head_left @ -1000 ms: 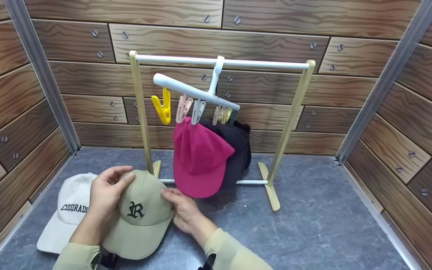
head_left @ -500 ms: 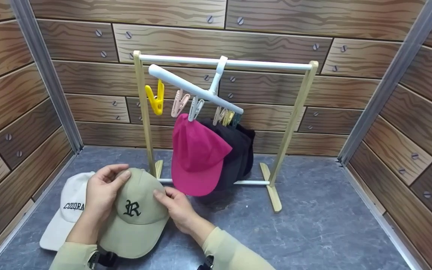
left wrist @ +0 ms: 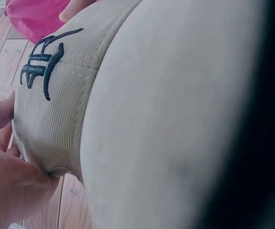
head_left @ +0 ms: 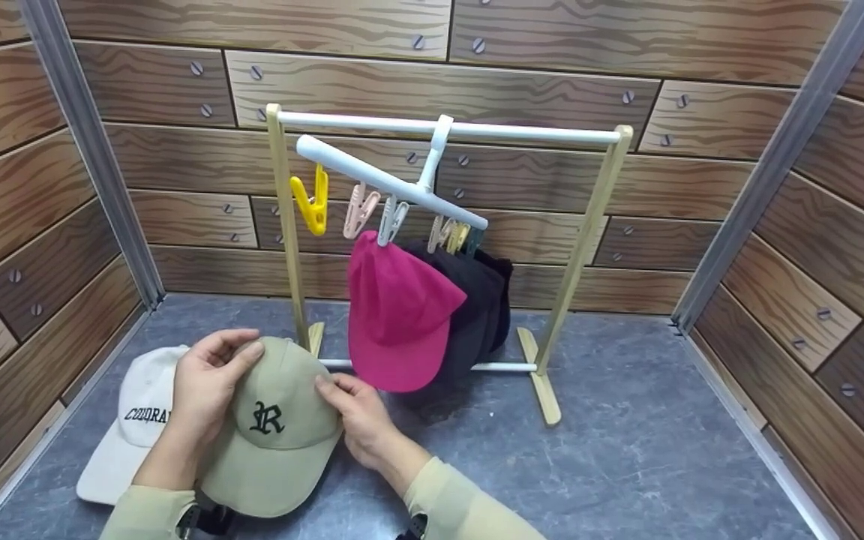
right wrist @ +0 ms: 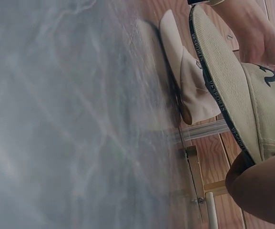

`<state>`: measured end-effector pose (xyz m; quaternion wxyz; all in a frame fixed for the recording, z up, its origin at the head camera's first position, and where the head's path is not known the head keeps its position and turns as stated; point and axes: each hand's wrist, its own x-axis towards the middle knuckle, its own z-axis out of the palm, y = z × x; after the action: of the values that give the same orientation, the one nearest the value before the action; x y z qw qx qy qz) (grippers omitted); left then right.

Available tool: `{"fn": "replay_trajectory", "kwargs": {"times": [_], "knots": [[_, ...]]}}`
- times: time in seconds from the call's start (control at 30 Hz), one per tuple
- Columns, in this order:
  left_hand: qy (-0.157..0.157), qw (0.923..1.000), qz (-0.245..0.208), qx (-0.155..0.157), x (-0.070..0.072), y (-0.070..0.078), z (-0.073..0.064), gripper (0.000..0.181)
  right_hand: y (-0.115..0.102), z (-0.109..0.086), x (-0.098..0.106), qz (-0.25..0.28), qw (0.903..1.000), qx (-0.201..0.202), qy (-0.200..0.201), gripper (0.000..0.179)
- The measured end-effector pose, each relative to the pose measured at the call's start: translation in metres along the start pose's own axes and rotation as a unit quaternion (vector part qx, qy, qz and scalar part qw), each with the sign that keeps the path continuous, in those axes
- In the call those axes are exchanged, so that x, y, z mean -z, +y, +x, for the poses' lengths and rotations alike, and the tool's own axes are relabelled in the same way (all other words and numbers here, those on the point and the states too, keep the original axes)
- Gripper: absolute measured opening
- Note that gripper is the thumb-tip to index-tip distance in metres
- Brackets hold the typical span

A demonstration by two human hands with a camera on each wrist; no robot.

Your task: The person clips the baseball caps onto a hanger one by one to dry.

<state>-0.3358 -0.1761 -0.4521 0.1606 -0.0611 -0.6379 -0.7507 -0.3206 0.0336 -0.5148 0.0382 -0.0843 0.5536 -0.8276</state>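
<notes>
A khaki baseball cap [head_left: 274, 472] with a dark embroidered R faces me in the head view, brim down. My left hand [head_left: 207, 379] holds the upper left of its crown between thumb and fingers. On the crown's right side, my right hand [head_left: 363, 420] pinches the fabric, thumb in front. In the right wrist view, the cap's brim [right wrist: 225, 86] shows a dark lettered edge. A white cap [head_left: 136, 397] with black lettering lies to the left, partly covered by my left hand and wrist. A pink cap [head_left: 402, 322] hangs just beyond my right hand.
A wooden rack [head_left: 582, 255] with a white top bar carries a tilted white hanger [head_left: 372, 172]. Dark caps [head_left: 469, 322] hang behind the pink one. Several clothespins line the hanger, and a yellow clothespin [head_left: 313, 201] dangles without a cap at its raised left end.
The hanger has tilted further, its left end higher, and the clothespins and caps have swung slightly with it. Both hands keep hold of the khaki cap, which has shifted slightly left.
</notes>
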Motion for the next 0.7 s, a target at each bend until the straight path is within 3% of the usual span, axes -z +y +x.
{"fn": "replay_trajectory", "kwargs": {"times": [0.17,0.4,0.7], "knots": [[-0.002,1.0000,0.002,-0.001,-0.003,0.002,-0.001,0.027,0.002,0.000,0.002,0.012,0.9999,0.003,-0.003,0.018],[-0.007,0.9999,0.006,-0.005,-0.003,0.007,0.000,0.029,-0.006,-0.001,0.002,-0.012,0.9993,0.035,-0.006,0.016],[0.000,0.9999,-0.003,-0.015,-0.006,0.012,0.000,0.028,-0.022,-0.003,-0.001,-0.118,0.9888,0.091,-0.011,0.027]]}}
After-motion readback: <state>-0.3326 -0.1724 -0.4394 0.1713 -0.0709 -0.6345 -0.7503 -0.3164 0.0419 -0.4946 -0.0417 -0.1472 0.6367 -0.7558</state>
